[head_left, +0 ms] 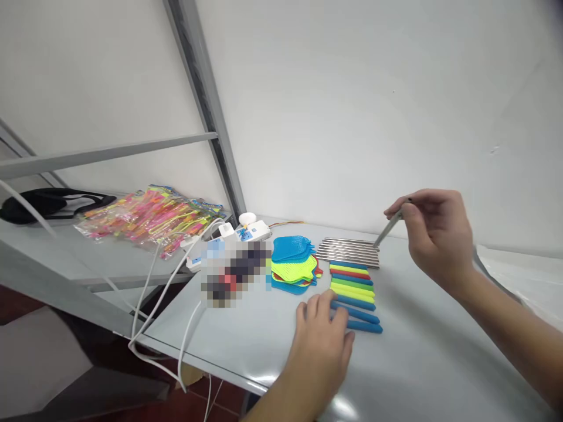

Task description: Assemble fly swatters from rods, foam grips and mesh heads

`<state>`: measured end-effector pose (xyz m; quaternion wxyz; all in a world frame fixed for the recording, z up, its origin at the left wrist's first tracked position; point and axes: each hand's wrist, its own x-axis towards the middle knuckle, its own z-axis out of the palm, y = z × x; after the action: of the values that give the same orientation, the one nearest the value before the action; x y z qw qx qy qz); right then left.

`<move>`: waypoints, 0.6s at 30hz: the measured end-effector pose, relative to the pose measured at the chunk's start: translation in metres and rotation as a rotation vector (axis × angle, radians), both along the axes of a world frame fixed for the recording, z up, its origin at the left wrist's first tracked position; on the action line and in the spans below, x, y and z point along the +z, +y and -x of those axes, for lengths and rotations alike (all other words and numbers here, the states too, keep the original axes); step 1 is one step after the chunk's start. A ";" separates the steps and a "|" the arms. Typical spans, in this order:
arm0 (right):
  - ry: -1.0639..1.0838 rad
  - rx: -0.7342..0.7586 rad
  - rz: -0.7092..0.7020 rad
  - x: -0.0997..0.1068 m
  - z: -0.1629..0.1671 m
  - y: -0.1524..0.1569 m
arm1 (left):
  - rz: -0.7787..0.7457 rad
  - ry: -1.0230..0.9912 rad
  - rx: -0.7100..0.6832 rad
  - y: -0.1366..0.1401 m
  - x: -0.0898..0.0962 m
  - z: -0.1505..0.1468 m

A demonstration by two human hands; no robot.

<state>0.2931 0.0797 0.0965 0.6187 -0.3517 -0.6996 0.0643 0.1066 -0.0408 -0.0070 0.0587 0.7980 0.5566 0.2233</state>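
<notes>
My right hand (pixel 437 234) is raised above the table's right side, pinching a slim metal rod (pixel 387 230) between thumb and fingers. The rod slants down to the left, its lower end near a row of shiny metal rods (pixel 347 252) lying side by side. Below that row lie several plastic handles (pixel 352 287) in blue, yellow, red and green. My left hand (pixel 323 334) rests with fingers apart over the left ends of the nearest blue handles (pixel 364 326). Left of the handles is a pile of perforated fly swatter heads (pixel 294 266), blue, yellow-green and red.
White power strips (pixel 253 231) and cables stand at the table's back left, beside a blurred dark object (pixel 237 269). Bagged colourful items (pixel 149 217) and a black strapped item (pixel 39 202) lie on the left shelf. A metal post (pixel 215 117) rises behind. Clear plastic sheeting (pixel 519 281) lies far right.
</notes>
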 end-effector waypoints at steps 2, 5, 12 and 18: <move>0.096 0.041 -0.022 -0.005 -0.004 -0.018 | 0.027 0.047 -0.025 0.002 0.003 0.003; 0.206 0.087 0.010 -0.017 -0.012 -0.035 | 0.071 0.132 -0.135 0.005 0.012 0.012; 0.298 0.068 0.187 -0.041 -0.040 -0.050 | 0.124 -0.186 -0.348 0.028 0.086 0.006; 0.436 0.035 0.218 -0.053 -0.051 -0.048 | 0.217 -0.497 -0.646 0.053 0.088 -0.053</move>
<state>0.3436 0.0318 0.0440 0.7122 -0.3823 -0.5442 0.2246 0.1595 0.0120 0.0814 0.3419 0.8426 0.2668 0.3193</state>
